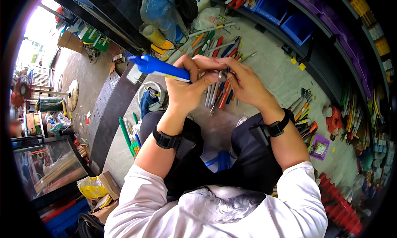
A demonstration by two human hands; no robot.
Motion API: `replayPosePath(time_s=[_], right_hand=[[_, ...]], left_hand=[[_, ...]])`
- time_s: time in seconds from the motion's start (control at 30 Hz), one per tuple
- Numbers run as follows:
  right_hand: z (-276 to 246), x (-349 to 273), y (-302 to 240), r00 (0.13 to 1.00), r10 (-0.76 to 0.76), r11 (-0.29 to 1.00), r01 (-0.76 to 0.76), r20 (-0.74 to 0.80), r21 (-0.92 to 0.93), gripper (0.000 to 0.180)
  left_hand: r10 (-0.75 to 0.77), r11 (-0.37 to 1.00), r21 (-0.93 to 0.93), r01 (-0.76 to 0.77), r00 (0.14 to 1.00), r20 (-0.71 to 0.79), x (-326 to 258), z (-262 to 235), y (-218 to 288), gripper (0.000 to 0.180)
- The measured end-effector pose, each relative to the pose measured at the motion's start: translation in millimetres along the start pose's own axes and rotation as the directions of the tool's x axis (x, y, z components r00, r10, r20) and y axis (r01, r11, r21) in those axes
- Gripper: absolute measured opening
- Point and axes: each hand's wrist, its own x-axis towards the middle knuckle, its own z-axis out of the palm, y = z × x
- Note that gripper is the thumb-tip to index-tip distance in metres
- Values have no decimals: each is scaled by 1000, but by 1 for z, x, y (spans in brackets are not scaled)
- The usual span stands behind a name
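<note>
My left hand (182, 91) is closed around a long blue tool (159, 67) with a stepped plastic body. Its blue end points up and to the left, and I cannot make out its exact kind. My right hand (249, 86) meets the left one in front of my knees, with its fingers bent inward. Between the thumbs shows a small round metal end (222, 76), pinched by the fingers. Whether it belongs to the blue tool is hidden by my hands. Below and beyond them, several long-handled tools (219, 91) in red, white, green and blue lie on the floor.
A white bucket (142, 89) with a blue cloth stands left of my hands. Green-handled tools (125, 134) lie by my left knee. Shelves with blue bins (297, 28) run along the right. A purple basket (319, 147) and red ribbed pieces (339, 207) are at the lower right.
</note>
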Motion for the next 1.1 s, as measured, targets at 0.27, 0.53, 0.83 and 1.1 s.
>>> replayPosePath(time_s=[0.27, 0.53, 0.83, 1.1], right_hand=[[3, 2, 6, 998, -56, 998, 55, -18, -25, 29], [8, -1, 14, 983, 180, 939, -161, 36, -304, 16], [13, -2, 9, 967, 252, 860, -205, 39, -468, 16], [19, -3, 2, 990, 124, 876, -140, -65, -462, 20]], left_hand=[[-72, 972, -227, 58, 996, -56, 1, -7, -3, 32], [-459, 753, -643, 140, 811, -362, 21, -35, -15, 42], [-451, 767, -621, 164, 825, -339, 19, -24, -26, 44], [-458, 856, -425, 296, 814, -356, 16, -20, -48, 44]])
